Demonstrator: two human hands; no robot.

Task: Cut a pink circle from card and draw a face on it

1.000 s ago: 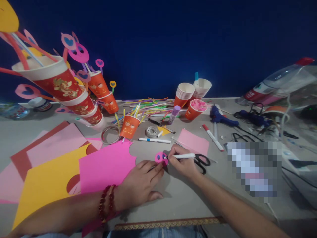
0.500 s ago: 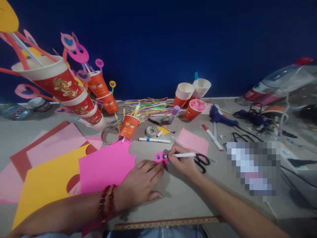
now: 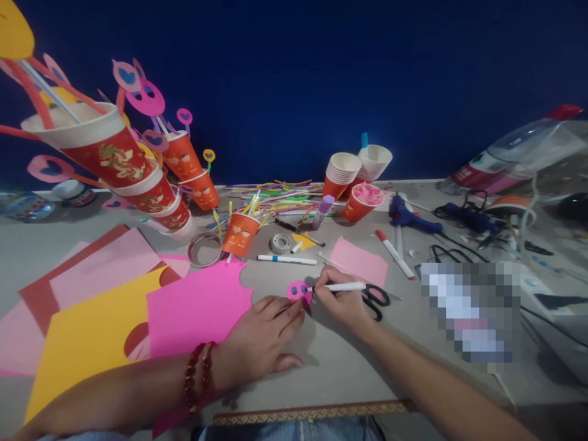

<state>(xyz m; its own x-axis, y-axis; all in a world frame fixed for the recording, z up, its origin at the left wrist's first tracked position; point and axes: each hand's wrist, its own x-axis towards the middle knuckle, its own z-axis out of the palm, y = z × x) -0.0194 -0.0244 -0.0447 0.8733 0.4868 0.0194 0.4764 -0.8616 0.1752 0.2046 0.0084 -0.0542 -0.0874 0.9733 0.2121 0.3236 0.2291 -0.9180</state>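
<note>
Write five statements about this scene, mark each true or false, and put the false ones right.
1. The right hand holds a white marker. True.
2. The yellow sheet has a curved notch in its edge. True.
3. The left hand rests on the yellow sheet. False: its fingertips are at the round pink cutout.
4. The red-and-white marker stands in a cup. False: it lies on the table.
5. The purple-capped tube lies flat. False: it stands upright.
</note>
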